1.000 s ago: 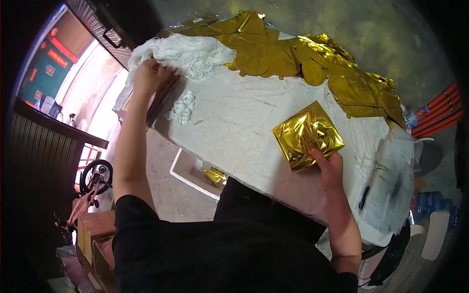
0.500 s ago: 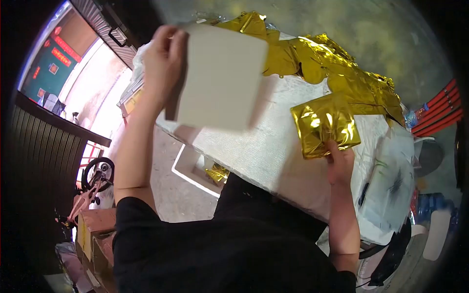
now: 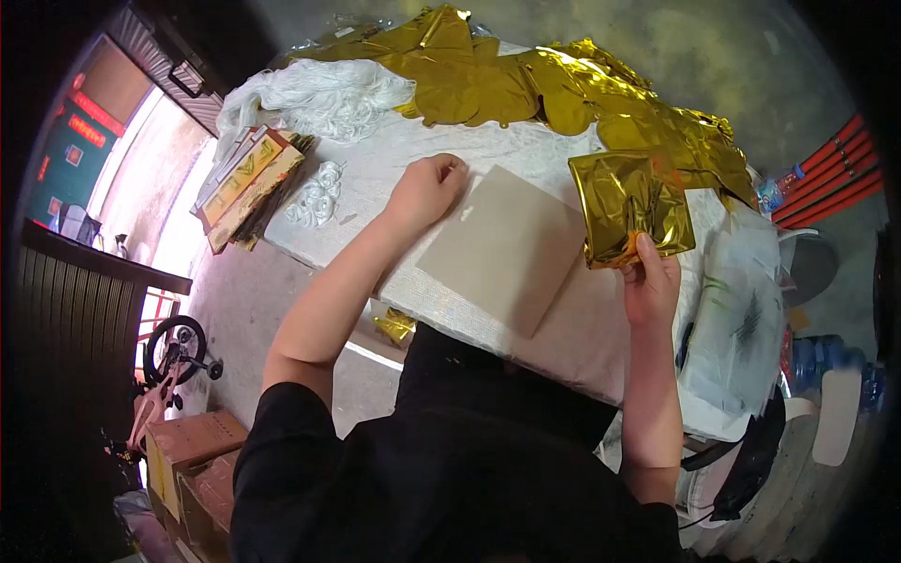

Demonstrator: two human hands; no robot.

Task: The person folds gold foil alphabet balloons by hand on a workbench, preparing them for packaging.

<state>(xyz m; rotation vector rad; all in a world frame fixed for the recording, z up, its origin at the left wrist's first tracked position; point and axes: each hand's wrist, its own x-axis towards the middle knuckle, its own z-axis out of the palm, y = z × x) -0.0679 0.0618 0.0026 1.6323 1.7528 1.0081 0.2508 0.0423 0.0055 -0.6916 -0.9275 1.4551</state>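
One gold packet [image 3: 638,205], pinched between thumb and fingers of the right hand [image 3: 650,286], above the desk [image 3: 375,155], just right of the card. One card [image 3: 507,253] lies flat by the near edge. Looks like a laying-out step; thin foil calls for a light pinch. Left hand [image 3: 427,194] beside it, fingers curled, grip unclear. One thread bundle [image 3: 324,98] at the far-left corner; small coils [image 3: 314,197], too tangled to count.

Grey concrete floor [image 3: 333,385], bright doorway [image 3: 161,164], dark ribbed shutter [image 3: 75,347], pink bicycle [image 3: 167,375], cardboard boxes [image 3: 197,450], green wall [image 3: 66,150]
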